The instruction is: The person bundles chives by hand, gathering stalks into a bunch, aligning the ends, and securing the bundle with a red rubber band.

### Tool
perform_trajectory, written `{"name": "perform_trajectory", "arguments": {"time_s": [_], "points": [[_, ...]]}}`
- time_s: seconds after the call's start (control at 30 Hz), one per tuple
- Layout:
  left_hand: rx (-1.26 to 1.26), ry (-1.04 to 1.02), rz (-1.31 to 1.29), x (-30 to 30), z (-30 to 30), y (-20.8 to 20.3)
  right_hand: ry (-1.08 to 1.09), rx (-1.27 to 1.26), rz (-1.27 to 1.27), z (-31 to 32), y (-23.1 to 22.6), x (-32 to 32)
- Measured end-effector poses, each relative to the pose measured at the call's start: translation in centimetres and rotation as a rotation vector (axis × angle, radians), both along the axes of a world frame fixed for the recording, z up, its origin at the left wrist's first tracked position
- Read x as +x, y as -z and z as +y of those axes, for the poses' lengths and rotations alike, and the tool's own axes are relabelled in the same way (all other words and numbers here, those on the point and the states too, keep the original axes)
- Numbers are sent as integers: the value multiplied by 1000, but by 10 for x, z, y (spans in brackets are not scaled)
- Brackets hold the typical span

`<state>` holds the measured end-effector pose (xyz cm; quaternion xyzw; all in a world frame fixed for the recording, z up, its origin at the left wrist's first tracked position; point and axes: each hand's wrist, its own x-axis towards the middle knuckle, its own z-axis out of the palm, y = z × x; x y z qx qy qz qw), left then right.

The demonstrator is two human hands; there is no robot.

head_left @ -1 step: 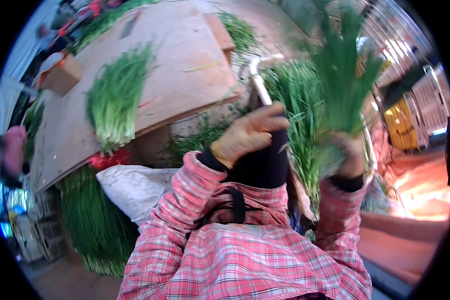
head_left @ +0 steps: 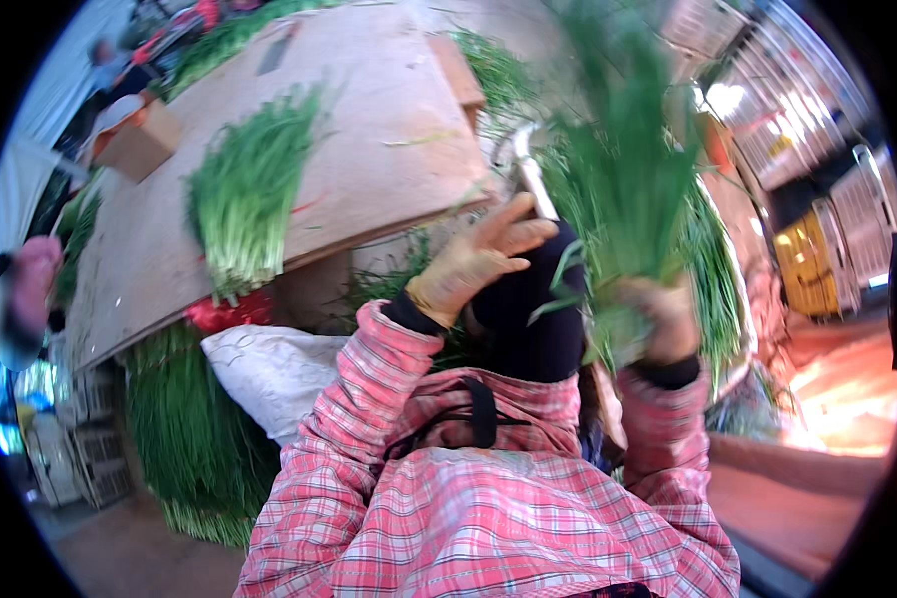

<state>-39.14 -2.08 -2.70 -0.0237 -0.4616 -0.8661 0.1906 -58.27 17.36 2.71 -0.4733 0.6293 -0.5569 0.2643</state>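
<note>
The left hand (head_left: 468, 263) was spread, empty. The grip of the right hand (head_left: 668, 321) held chive-like greens (head_left: 630, 189) by the stems, likely the best hold: they looked light, floppy, easily bruised. Farther left, a similar bundle (head_left: 247, 194) lay on the surface (head_left: 379, 164).

"What's blurred?"
"The right hand (head_left: 662, 319) and the green bunch (head_left: 630, 179) it grips; the leaf tips (head_left: 608, 40) smear out toward the top edge."
"Anything hidden?"
"Part of the white-rimmed container (head_left: 534, 181), behind that bunch and the dark-clad leg (head_left: 538, 324)."
</note>
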Motion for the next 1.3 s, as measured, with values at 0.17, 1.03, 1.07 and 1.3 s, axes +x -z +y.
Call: {"name": "perform_trajectory", "arguments": {"time_s": [0.17,1.03,1.07,1.3], "points": [[319,-234,27,79,-26,16,-386,441,-712,-76,35,138],[-378,-913,-134,88,-79,-131,-502,-357,-173,-250,-34,150],[-306,-903,-149,80,-88,-115,-484,-316,-221,-261,-19,143],[-759,-1161,-437,60,-80,-95,-811,-331,-996,-267,26,143]]}}
